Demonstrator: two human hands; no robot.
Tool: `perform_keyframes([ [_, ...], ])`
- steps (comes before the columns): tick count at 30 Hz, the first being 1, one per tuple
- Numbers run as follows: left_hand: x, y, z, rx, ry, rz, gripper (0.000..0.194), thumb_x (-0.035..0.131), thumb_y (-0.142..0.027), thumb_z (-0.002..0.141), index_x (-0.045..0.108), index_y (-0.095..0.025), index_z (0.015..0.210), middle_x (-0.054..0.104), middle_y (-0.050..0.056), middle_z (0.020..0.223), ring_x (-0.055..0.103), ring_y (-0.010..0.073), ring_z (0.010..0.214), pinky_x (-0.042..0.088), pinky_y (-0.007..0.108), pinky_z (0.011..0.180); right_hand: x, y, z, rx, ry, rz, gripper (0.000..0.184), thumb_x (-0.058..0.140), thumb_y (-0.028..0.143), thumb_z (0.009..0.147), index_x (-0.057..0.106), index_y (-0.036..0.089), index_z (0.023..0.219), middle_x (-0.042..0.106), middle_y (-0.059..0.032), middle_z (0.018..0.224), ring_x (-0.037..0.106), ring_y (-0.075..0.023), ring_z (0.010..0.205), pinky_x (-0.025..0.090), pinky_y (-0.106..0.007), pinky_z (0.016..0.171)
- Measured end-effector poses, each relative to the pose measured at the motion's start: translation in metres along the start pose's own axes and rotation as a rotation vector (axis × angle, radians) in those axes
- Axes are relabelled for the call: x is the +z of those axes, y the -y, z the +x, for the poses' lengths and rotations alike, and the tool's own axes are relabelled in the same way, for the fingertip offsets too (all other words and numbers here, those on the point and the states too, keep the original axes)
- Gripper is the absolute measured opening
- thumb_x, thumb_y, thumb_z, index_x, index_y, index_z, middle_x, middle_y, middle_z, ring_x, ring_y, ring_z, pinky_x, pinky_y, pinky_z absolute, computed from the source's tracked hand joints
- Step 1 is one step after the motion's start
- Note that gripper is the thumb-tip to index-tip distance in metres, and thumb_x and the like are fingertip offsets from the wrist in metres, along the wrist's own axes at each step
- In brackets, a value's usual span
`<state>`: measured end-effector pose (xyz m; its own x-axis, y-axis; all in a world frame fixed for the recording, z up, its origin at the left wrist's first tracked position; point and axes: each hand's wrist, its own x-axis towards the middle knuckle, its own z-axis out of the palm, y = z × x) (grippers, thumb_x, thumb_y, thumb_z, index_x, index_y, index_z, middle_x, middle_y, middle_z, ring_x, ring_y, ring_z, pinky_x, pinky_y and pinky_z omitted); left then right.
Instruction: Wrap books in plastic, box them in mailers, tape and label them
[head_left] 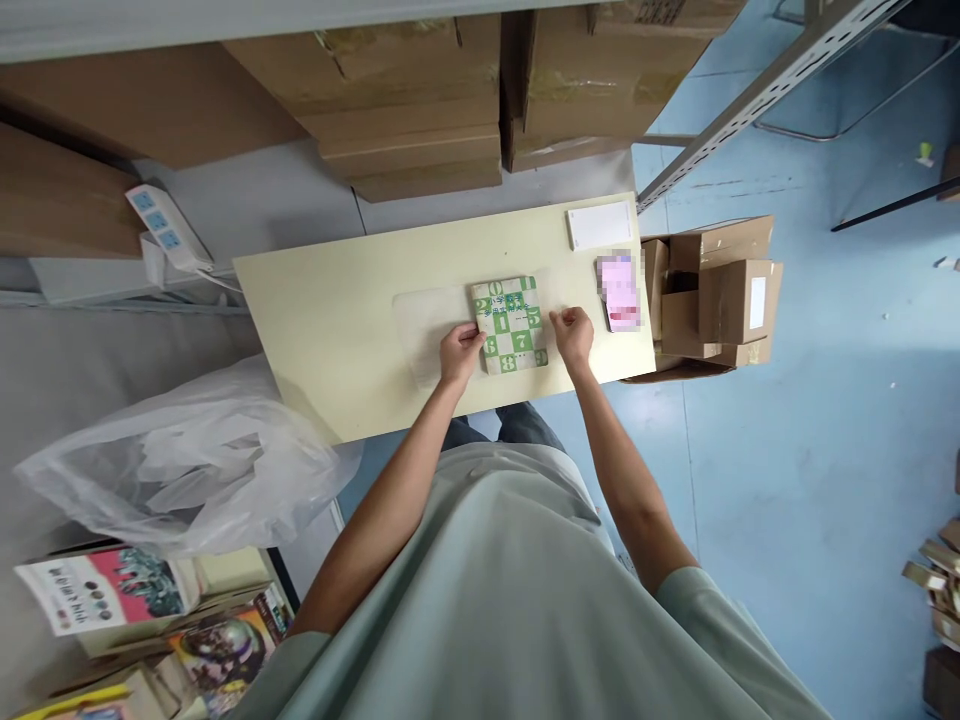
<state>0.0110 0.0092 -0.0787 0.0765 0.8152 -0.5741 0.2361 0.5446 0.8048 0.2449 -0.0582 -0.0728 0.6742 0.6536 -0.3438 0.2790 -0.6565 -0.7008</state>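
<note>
A book [511, 325] with a green and white checkered cover of numbers lies on the pale yellow table [322, 320]. A thin translucent sheet or bag [420, 325] lies flat beside and partly under it. My left hand [460, 356] is closed at the book's left edge, with thumb and fingertips against it. My right hand [573, 337] is held just right of the book, its fingers pinched together. What sits between those fingertips, perhaps clear film, is too small to make out.
A white card or pad [600, 226] and a phone [620, 292] lie at the table's right end. Cardboard boxes [739, 300] stand beyond it, and more boxes [420, 110] line the shelf behind. At left are a power strip [169, 226], a plastic bag [195, 450] and stacked books [225, 640].
</note>
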Motion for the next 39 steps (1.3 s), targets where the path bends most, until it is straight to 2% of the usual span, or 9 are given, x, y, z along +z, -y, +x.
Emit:
perform_keyframes([
  [6, -0.034, 0.000, -0.009, 0.096, -0.205, 0.265, 0.039, 0.073, -0.035, 0.093, 0.070, -0.017, 0.127, 0.070, 0.020, 0.140, 0.070, 0.0338, 0.127, 0.050, 0.052, 0.122, 0.000, 0.019, -0.017, -0.105, 0.131, 0.138, 0.034, 0.065, 0.058, 0.101, 0.068, 0.024, 0.099, 0.080, -0.0102, 0.104, 0.073, -0.0258, 0.095, 0.059, -0.040, 0.089],
  [11, -0.072, 0.003, -0.010, 0.073, -0.469, 0.397, 0.064, 0.086, -0.030, 0.084, 0.058, -0.015, 0.140, 0.060, 0.025, 0.149, 0.054, 0.0425, 0.147, 0.039, 0.059, 0.131, 0.009, 0.024, -0.025, -0.165, 0.147, 0.108, 0.046, 0.059, 0.066, 0.104, 0.075, 0.023, 0.104, 0.080, -0.0114, 0.109, 0.072, -0.0256, 0.093, 0.062, -0.042, 0.089],
  [16, -0.081, 0.000, -0.005, -0.112, -0.395, 0.507, 0.042, 0.086, -0.032, 0.079, 0.064, -0.019, 0.112, 0.071, 0.012, 0.106, 0.069, 0.0376, 0.122, 0.049, 0.054, 0.119, 0.009, 0.020, -0.024, -0.244, 0.150, 0.038, 0.056, 0.045, 0.069, 0.109, 0.079, 0.023, 0.108, 0.079, -0.0141, 0.108, 0.071, -0.0293, 0.099, 0.060, -0.044, 0.094],
  [19, -0.084, -0.004, -0.004, -0.144, -0.369, 0.537, 0.034, 0.087, -0.037, 0.074, 0.063, -0.023, 0.092, 0.071, 0.010, 0.104, 0.068, 0.0361, 0.116, 0.051, 0.053, 0.114, 0.005, 0.020, -0.021, -0.262, 0.208, 0.054, 0.053, 0.043, 0.064, 0.109, 0.078, 0.024, 0.110, 0.080, -0.0134, 0.108, 0.071, -0.0288, 0.099, 0.059, -0.042, 0.092],
  [24, -0.088, -0.022, -0.025, -0.056, -0.283, 0.295, 0.033, 0.082, -0.052, 0.079, 0.065, -0.024, 0.084, 0.073, 0.006, 0.089, 0.071, 0.0297, 0.093, 0.057, 0.043, 0.094, 0.002, 0.023, -0.016, -0.157, 0.287, 0.053, 0.033, 0.063, 0.050, 0.098, 0.076, 0.024, 0.114, 0.064, 0.0021, 0.074, 0.060, -0.0203, 0.071, 0.054, -0.034, 0.077],
  [28, -0.066, -0.048, -0.045, 0.159, -0.046, 0.074, 0.042, 0.083, -0.059, 0.085, 0.073, -0.022, 0.101, 0.080, 0.008, 0.105, 0.075, 0.0295, 0.106, 0.058, 0.038, 0.096, 0.004, 0.023, -0.010, -0.070, 0.304, 0.105, 0.026, 0.070, 0.045, 0.090, 0.076, 0.026, 0.106, 0.055, 0.0061, 0.068, 0.053, -0.0182, 0.067, 0.049, -0.032, 0.073],
  [32, -0.010, -0.062, -0.037, 0.172, 0.144, 0.078, 0.041, 0.085, -0.057, 0.088, 0.073, -0.020, 0.100, 0.080, 0.010, 0.106, 0.076, 0.0299, 0.104, 0.059, 0.037, 0.093, 0.003, 0.024, 0.000, -0.026, 0.357, 0.148, 0.020, 0.073, 0.039, 0.084, 0.075, 0.025, 0.098, 0.053, 0.0069, 0.066, 0.052, -0.0176, 0.066, 0.047, -0.031, 0.070],
  [36, 0.051, -0.053, -0.013, 0.120, 0.150, 0.190, 0.025, 0.082, -0.040, 0.090, 0.074, -0.018, 0.100, 0.081, 0.011, 0.102, 0.077, 0.0281, 0.094, 0.060, 0.039, 0.091, 0.002, 0.025, 0.007, -0.026, 0.394, 0.137, 0.017, 0.075, 0.035, 0.082, 0.075, 0.024, 0.096, 0.055, 0.0078, 0.064, 0.052, -0.0168, 0.065, 0.044, -0.029, 0.068],
  [39, 0.074, -0.044, -0.003, 0.115, 0.152, 0.302, 0.013, 0.077, -0.031, 0.096, 0.075, -0.018, 0.099, 0.083, 0.011, 0.103, 0.078, 0.0255, 0.094, 0.059, 0.037, 0.091, 0.004, 0.025, 0.008, -0.024, 0.393, 0.094, 0.016, 0.076, 0.033, 0.083, 0.075, 0.024, 0.097, 0.057, 0.0086, 0.065, 0.055, -0.0158, 0.066, 0.043, -0.028, 0.069],
])
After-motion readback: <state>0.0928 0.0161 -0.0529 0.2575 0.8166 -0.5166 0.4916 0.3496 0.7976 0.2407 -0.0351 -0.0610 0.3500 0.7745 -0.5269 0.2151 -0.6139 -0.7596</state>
